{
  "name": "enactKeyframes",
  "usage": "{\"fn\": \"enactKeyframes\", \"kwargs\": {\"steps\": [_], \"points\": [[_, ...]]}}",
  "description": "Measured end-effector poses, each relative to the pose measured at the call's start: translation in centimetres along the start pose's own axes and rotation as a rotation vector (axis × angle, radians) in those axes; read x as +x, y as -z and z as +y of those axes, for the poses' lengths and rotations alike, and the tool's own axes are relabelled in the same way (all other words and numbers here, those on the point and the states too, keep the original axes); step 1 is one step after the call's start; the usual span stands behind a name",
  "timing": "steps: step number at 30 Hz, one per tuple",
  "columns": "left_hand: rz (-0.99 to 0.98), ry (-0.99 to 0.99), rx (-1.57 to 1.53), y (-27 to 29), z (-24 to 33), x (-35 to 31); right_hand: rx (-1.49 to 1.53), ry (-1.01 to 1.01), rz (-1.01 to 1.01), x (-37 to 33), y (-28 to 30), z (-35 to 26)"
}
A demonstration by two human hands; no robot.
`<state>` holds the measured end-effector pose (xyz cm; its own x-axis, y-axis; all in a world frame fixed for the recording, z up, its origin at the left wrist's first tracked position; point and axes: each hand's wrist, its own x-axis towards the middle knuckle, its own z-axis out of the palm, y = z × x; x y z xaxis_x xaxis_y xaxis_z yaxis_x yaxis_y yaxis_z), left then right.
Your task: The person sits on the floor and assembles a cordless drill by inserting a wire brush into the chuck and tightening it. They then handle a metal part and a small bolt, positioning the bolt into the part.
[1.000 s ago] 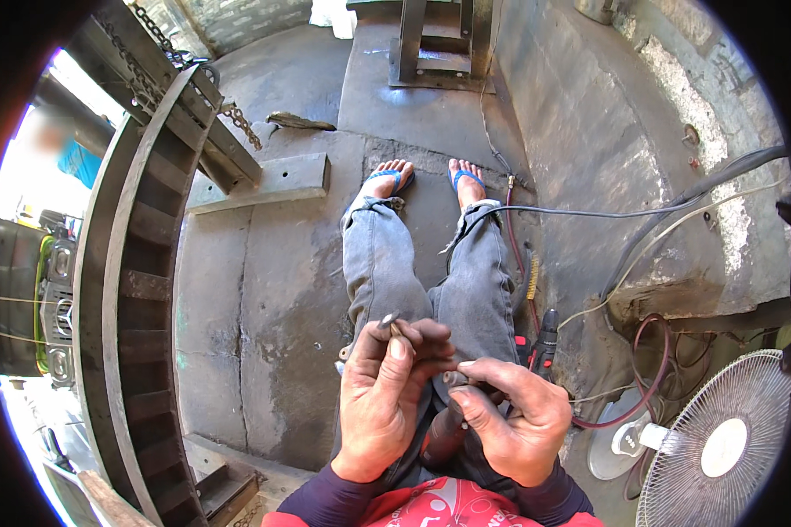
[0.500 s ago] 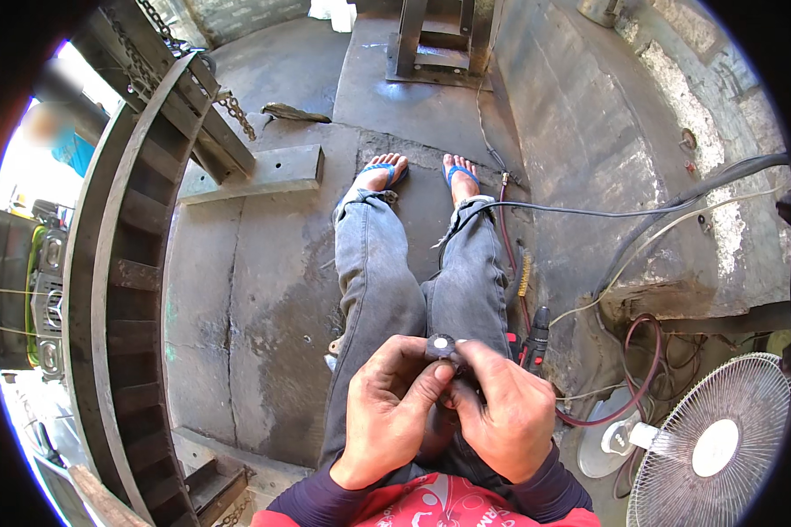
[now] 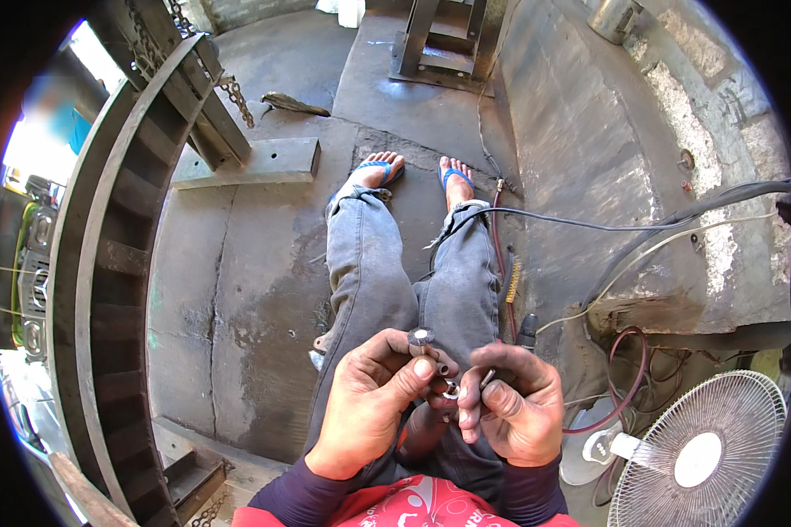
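Observation:
My left hand (image 3: 369, 386) is closed, with a small dark cylindrical metal part (image 3: 421, 339) pinched between thumb and fingers. That part has a pale round end and a small hole near its lower side. Apart from it and to the right, my right hand (image 3: 518, 404) pinches a short thin metal pin (image 3: 488, 378) between thumb and forefinger. Between the hands, above my lap, shows a dark tool body (image 3: 426, 430) with a pale ring (image 3: 451, 391) at its upper end; what it is I cannot tell.
A steel ladder-like frame (image 3: 105, 281) with chains stands at the left. A white fan (image 3: 699, 457) is at the lower right, beside a red hose (image 3: 633, 386). Black cables (image 3: 571, 224) cross from the right to my leg. A person (image 3: 61, 123) is far left.
My hands have parted: the right one has moved away to the right and now shows a thin pin. The dark part stays in my left hand. The view has shifted slightly.

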<state>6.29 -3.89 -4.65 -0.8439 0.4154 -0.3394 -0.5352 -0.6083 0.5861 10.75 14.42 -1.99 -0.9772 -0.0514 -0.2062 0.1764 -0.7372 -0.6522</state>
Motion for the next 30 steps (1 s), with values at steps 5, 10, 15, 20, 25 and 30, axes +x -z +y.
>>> {"fn": "enactKeyframes", "kwargs": {"steps": [5, 10, 15, 20, 25, 30], "points": [[0.000, 0.014, -0.019, 0.1, 0.0, 0.0, 0.146, -0.001, -0.048, 0.3, 0.6, 0.3], [0.013, -0.001, -0.007, 0.1, 0.0, -0.1, -0.313, 0.172, 0.035, 0.2, -0.5, 0.2], [-0.030, -0.003, -0.030, 0.1, 0.1, -0.1, -0.730, 0.317, 0.105, 0.0, -1.7, -0.1], [-0.019, -0.002, -0.002, 0.1, -0.2, -0.2, -0.942, 0.391, 0.076, 0.4, -1.4, -0.2], [-0.034, -0.012, 0.005, 0.3, -0.4, 0.0, -1.133, 0.458, 0.101, 0.5, -1.2, 0.0], [-0.055, 0.018, -0.106, 0.3, -0.4, 0.0, -1.024, 0.397, 0.134, 0.2, -1.5, -0.2]]}}
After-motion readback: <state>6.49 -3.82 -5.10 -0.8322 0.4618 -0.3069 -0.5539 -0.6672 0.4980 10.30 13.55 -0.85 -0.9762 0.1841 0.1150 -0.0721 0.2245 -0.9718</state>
